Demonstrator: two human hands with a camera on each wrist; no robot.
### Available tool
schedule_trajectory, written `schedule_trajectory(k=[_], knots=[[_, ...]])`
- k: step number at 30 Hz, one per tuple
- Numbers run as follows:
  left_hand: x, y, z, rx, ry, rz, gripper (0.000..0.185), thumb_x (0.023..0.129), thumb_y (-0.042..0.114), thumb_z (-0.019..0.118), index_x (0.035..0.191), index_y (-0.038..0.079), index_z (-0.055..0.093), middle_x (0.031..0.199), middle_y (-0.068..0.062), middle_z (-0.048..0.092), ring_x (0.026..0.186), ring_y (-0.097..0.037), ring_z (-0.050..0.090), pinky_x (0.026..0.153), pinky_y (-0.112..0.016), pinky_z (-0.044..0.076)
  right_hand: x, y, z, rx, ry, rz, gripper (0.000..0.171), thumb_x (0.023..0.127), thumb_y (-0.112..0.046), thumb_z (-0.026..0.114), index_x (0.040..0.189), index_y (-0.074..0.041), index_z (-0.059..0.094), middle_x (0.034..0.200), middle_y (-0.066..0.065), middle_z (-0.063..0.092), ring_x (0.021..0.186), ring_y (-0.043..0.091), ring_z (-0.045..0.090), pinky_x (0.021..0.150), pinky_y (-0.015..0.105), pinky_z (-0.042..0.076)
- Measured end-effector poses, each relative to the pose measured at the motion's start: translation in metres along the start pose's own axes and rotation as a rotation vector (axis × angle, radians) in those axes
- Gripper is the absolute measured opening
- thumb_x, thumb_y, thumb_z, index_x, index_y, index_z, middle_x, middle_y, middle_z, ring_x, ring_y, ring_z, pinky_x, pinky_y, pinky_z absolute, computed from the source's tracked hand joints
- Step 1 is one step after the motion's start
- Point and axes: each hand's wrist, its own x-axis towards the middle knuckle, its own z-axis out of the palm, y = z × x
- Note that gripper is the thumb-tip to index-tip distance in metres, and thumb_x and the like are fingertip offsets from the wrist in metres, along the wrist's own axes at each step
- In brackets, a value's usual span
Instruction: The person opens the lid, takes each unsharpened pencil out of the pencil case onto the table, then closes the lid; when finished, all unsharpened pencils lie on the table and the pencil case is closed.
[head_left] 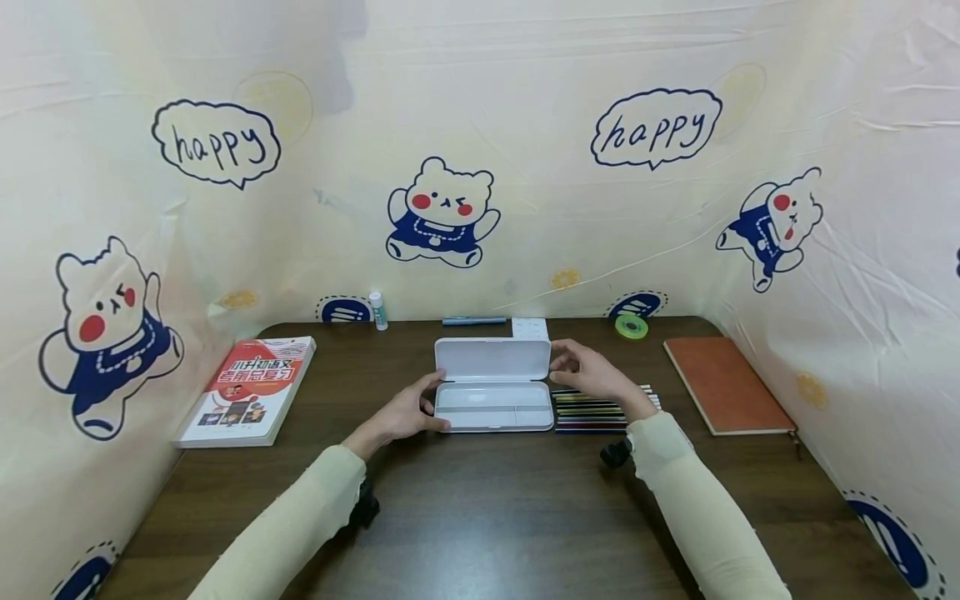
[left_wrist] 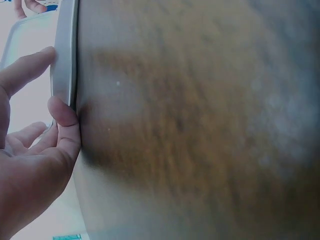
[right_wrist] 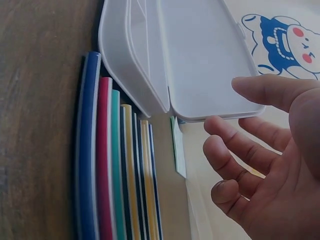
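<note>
A white plastic pencil case (head_left: 492, 383) lay open in the middle of the dark wooden worktop (head_left: 480, 517), its lid (head_left: 492, 359) tipped back toward the curtain and its shallow tray (head_left: 492, 410) facing up with nothing visible inside but a divider. The left hand (head_left: 405, 412) was at the tray's left end: in the left wrist view the thumb pressed against the rim while the fingers (left_wrist: 27, 70) lay fairly straight along the wall, bracing rather than wrapped around it. The right hand (head_left: 592, 371) hovered at the right end of the lid, its fingers (right_wrist: 235, 147) loosely curled and released, holding nothing and, as far as the right wrist view showed, just clear of the lid's edge.

Just right of the case lay a row of coloured pencils (head_left: 592, 410), side by side under the right wrist.

The case looked light, stiff and smooth, so it would likely skate on the worktop if pushed at one end only. The thin hinge seemed the weak point; the lid was probably best moved by its free long edge, with the tray steadied by its short ends. Lifted by the lid alone, the tray would probably swing.

Farther off were a paperback book (head_left: 247, 390) at left, an orange notebook (head_left: 723, 385) at right, a glue stick (head_left: 378, 310) and a green tape roll (head_left: 632, 326).
</note>
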Motion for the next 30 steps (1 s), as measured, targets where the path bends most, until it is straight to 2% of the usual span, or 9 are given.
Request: schedule_trajectory(k=[5, 9, 12, 16, 22, 26, 30], knots=[[0.001, -0.001, 0.000, -0.018, 0.011, 0.002, 0.093, 0.080, 0.020, 0.085, 0.155, 0.016, 0.030, 0.151, -0.014, 0.045, 0.096, -0.019, 0.056, 0.080, -0.028, 0.045, 0.000, 0.004, 0.002, 0.022, 0.003, 0.008, 0.052, 0.097, -0.021, 0.065, 0.144, -0.011, 0.045, 0.116, 0.010, 0.070, 0.087, 0.018, 0.059, 0.070, 0.032, 0.047], [0.002, -0.002, 0.001, -0.065, 0.030, -0.016, 0.090, 0.078, 0.019, 0.086, 0.150, 0.015, 0.031, 0.151, -0.013, 0.047, 0.096, -0.019, 0.057, 0.080, -0.028, 0.044, -0.004, 0.004, 0.002, 0.041, -0.003, 0.013, 0.047, 0.099, -0.022, 0.062, 0.142, -0.010, 0.046, 0.118, 0.011, 0.069, 0.093, 0.021, 0.061, 0.073, 0.032, 0.048], [0.002, -0.004, 0.003, -0.103, 0.038, -0.018, 0.091, 0.077, 0.016, 0.087, 0.147, 0.014, 0.028, 0.151, -0.014, 0.047, 0.096, -0.020, 0.057, 0.079, -0.028, 0.044, -0.007, 0.002, 0.001, 0.074, -0.011, 0.014, 0.043, 0.101, -0.023, 0.058, 0.141, -0.009, 0.047, 0.117, 0.017, 0.068, 0.098, 0.029, 0.065, 0.076, 0.034, 0.050], [0.002, -0.004, 0.004, -0.131, 0.047, -0.017, 0.099, 0.076, 0.014, 0.088, 0.148, 0.014, 0.020, 0.151, -0.016, 0.047, 0.094, -0.021, 0.058, 0.076, -0.028, 0.045, -0.011, 0.001, 0.001, 0.119, -0.028, 0.019, 0.039, 0.104, -0.027, 0.052, 0.139, -0.009, 0.048, 0.116, 0.023, 0.067, 0.100, 0.038, 0.066, 0.081, 0.042, 0.052], [0.003, -0.004, 0.004, -0.121, 0.039, -0.022, 0.103, 0.077, 0.015, 0.087, 0.151, 0.019, 0.016, 0.152, -0.018, 0.044, 0.092, -0.020, 0.060, 0.076, -0.028, 0.047, -0.014, 0.000, 0.002, 0.139, -0.045, 0.012, 0.039, 0.108, -0.037, 0.042, 0.130, -0.008, 0.053, 0.117, 0.020, 0.067, 0.099, 0.036, 0.065, 0.089, 0.054, 0.051], [0.001, -0.005, 0.001, -0.122, 0.034, -0.024, 0.093, 0.077, 0.016, 0.087, 0.146, 0.020, 0.024, 0.151, -0.017, 0.044, 0.095, -0.021, 0.060, 0.080, -0.029, 0.047, -0.016, -0.001, 0.006, 0.108, -0.057, -0.005, 0.037, 0.108, -0.039, 0.039, 0.122, -0.011, 0.058, 0.112, 0.019, 0.066, 0.096, 0.035, 0.064, 0.085, 0.049, 0.051], [0.000, -0.006, -0.003, -0.202, -0.005, -0.029, 0.082, 0.081, 0.017, 0.084, 0.144, 0.019, 0.030, 0.149, -0.018, 0.042, 0.097, -0.024, 0.062, 0.079, -0.032, 0.052, -0.017, 0.000, 0.010, 0.027, -0.070, -0.026, 0.029, 0.107, -0.037, 0.045, 0.116, -0.014, 0.059, 0.109, 0.012, 0.065, 0.094, 0.028, 0.063, 0.078, 0.039, 0.052]])
